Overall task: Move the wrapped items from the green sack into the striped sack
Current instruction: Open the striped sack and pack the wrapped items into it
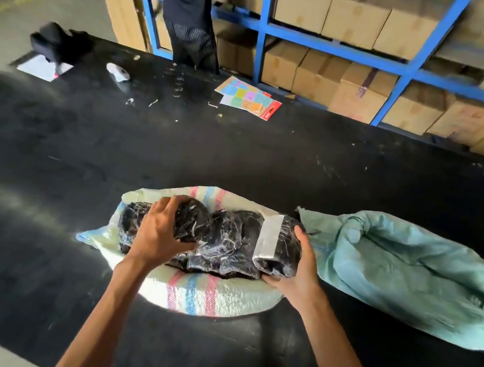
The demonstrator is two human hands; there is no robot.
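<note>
The striped sack (198, 295), white with pink and blue bands, lies open on the black table in front of me. Several dark items wrapped in clear plastic (224, 241) fill its mouth. My left hand (157, 233) grips the left end of the wrapped bundle from above. At the right end my right hand (299, 274) holds a wrapped item with a silvery strip (279, 248) from beneath. The green sack (411, 278) lies crumpled and open just to the right, touching the striped sack's corner; its inside is hidden.
The black table (75, 170) stretches far and left. Coloured sticker sheets (249, 97), a white paper (43, 67), a black object (55, 42) and small scraps lie at its far side. A person in dark clothes (188, 5) stands before blue shelves of cardboard boxes (360, 16).
</note>
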